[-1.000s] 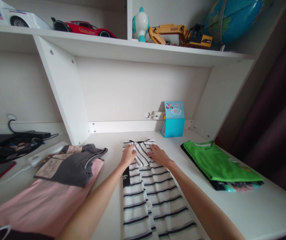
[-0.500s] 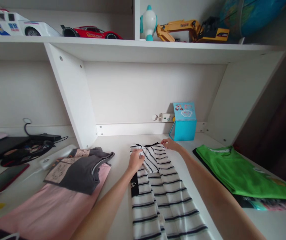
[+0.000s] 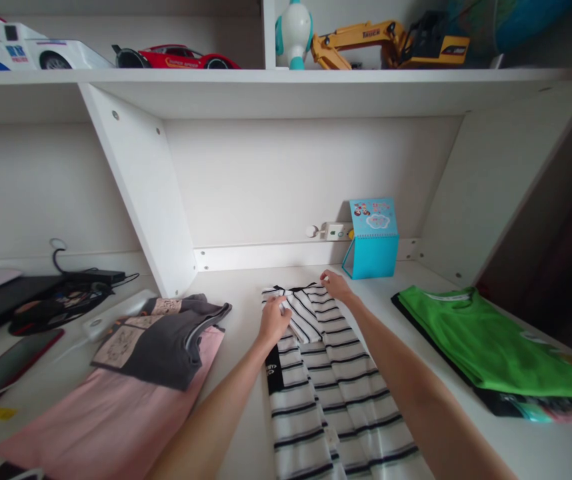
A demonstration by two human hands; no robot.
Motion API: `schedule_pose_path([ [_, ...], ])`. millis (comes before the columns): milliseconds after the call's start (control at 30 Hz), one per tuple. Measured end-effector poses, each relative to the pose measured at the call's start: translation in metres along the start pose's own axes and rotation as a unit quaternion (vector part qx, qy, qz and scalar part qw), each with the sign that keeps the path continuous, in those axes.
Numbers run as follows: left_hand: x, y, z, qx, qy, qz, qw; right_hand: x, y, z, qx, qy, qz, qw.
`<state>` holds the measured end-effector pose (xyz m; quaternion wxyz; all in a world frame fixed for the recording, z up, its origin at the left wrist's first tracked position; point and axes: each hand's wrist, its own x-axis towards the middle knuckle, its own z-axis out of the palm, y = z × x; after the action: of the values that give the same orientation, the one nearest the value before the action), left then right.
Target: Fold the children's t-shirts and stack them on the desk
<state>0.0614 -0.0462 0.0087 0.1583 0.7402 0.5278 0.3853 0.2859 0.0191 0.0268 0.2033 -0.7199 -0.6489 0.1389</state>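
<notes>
A white shirt with black stripes (image 3: pixel 339 387) lies lengthwise on the desk, its sides folded inward and its collar at the far end. My left hand (image 3: pixel 275 320) is closed on the fabric at the left of the collar, the fingertips partly hidden from me. At the far right corner of the shirt, my right hand (image 3: pixel 337 285) has its fingers bent into a pinch at the edge of the cloth. A black patch with white lettering (image 3: pixel 275 369) shows on the shirt's left edge. The near end of the shirt runs out of view.
Left of the shirt, a grey garment (image 3: pixel 166 343) lies on a pink one (image 3: pixel 111 420). A green shirt (image 3: pixel 496 340) tops a pile on the right. A blue desk calendar (image 3: pixel 373 257) stands behind. Toys, including a yellow excavator (image 3: pixel 391 47), line the shelf (image 3: pixel 316 79) above.
The view has shifted slightly. My right hand has risen a little at the shirt's far right corner, while my left hand stays on the left of the collar.
</notes>
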Motion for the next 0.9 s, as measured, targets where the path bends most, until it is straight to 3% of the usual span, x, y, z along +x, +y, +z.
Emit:
schedule_pose_path([
  [167,0.001,0.001,-0.001,0.001,0.000,0.003,1.000,-0.029,-0.015,-0.004,-0.037,0.072,-0.032,0.996],
  [300,0.000,0.002,-0.001,0.004,-0.004,0.003,1.000,-0.092,-0.017,-0.007,-0.050,0.022,-0.156,0.986],
  [400,-0.001,0.001,0.000,0.018,-0.003,0.022,1.000,-0.161,0.001,-0.005,-0.059,-0.041,-0.233,0.970],
  [600,0.000,-0.002,0.002,0.101,-0.014,0.047,0.994,-0.262,0.049,-0.026,-0.123,-0.044,-0.196,0.972],
  [700,0.002,-0.004,0.002,0.129,-0.020,0.028,0.991,-0.296,0.037,-0.037,-0.134,-0.006,-0.209,0.969],
  [800,0.004,-0.005,0.002,0.156,-0.058,0.034,0.985,-0.329,0.014,-0.041,-0.123,-0.038,-0.285,0.950],
  [900,0.004,-0.007,-0.001,0.182,-0.121,0.051,0.974,-0.354,0.009,-0.042,-0.121,-0.054,-0.335,0.933],
])
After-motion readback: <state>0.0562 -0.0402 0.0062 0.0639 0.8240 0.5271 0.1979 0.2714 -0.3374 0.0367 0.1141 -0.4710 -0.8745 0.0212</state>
